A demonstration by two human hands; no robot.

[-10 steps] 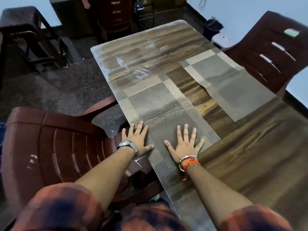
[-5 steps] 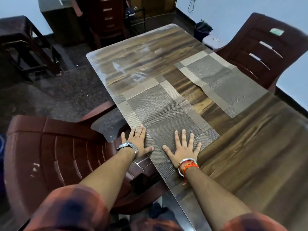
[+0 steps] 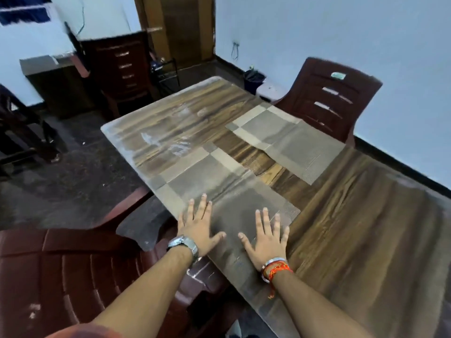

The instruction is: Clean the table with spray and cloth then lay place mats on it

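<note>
A long wood-grain table carries two grey woven place mats with beige bands. The near mat lies along the table's left edge in front of me. My left hand and my right hand both press flat on its near end, fingers spread, holding nothing. The far mat lies across the table by the right edge. No spray bottle or cloth shows in view.
A maroon plastic chair stands close at my left, its arm under my left wrist. Another maroon chair faces the far mat. Beyond the table's far end are a dark bin, a drawer unit and a door.
The view has tilted up, showing more of the room and walls. My hands stay flat on the near mat, having slid slightly along it.
</note>
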